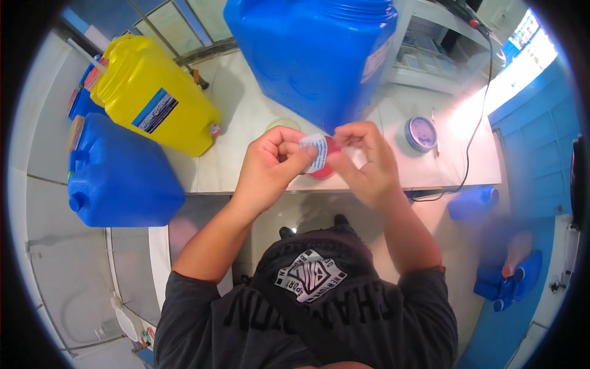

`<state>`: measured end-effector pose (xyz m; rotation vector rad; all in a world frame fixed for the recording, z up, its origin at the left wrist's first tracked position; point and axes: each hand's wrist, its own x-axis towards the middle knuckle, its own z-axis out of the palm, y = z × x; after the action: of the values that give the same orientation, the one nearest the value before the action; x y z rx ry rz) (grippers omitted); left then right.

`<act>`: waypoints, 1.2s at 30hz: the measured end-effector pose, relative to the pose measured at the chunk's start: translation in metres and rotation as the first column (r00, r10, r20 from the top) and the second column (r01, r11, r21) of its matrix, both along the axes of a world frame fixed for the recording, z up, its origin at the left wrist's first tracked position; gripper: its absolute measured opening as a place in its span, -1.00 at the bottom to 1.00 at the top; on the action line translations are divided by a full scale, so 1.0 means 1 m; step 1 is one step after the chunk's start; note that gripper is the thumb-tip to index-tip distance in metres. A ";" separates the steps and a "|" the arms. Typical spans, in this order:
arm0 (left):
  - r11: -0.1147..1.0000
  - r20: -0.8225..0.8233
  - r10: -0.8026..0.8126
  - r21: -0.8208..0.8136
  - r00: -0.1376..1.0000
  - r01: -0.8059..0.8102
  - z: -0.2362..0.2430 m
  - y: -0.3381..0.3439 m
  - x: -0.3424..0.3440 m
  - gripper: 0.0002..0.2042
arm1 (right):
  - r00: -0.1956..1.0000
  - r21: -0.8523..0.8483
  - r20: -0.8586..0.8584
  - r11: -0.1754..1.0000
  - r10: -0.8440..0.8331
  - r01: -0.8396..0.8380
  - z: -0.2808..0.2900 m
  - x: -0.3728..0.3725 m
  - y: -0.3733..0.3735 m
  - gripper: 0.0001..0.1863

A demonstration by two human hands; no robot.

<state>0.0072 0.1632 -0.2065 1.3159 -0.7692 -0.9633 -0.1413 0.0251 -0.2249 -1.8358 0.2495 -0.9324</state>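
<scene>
My left hand (276,157) pinches a small white label with blue print (318,150) between thumb and fingers. Behind and below that label shows a round red piece (332,147), perhaps a lid, partly covered by both hands. Close on its right side is my right hand (369,163), fingers curled and the thumb by the red edge. What its fingertips grip, if anything, cannot be made out. Just beyond both hands stands a large blue jerrycan (307,61) on the white table (239,166). A pale greenish round thing (284,125) is partly hidden behind my left hand.
At the left are a yellow jerrycan (160,92) with a spigot and a blue jerrycan (126,175). A round purple-topped container (421,134) sits at the right, near a black cable (481,123). More blue containers (510,280) lie low at the right.
</scene>
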 end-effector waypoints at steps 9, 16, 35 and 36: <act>0.937 0.162 0.258 -0.280 0.952 -0.207 -0.022 -0.038 -0.034 -0.87 | 0.981 0.267 -0.024 0.947 0.190 -0.177 -0.019 -0.021 -0.028 -0.81; 0.984 -0.069 0.180 0.020 0.981 -0.179 -0.027 -0.050 -0.035 -0.78 | 0.959 0.398 -0.126 0.899 0.253 -0.185 -0.013 -0.022 -0.049 -0.73; 0.039 0.629 0.748 -0.364 -0.214 -0.931 0.074 0.227 0.043 -0.66 | 0.531 -0.703 -0.574 0.708 -0.624 0.071 0.150 0.062 -0.523 -0.23; -0.004 0.634 0.728 -0.377 -0.261 -0.926 0.081 0.245 0.053 -0.65 | 0.525 -0.711 -0.563 0.697 -0.639 0.086 0.152 0.062 -0.520 -0.28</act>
<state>0.0598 0.4086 -0.1255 2.0033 0.0434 0.8821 -0.0796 -0.4948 -0.0734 -2.8392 1.0760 -0.4000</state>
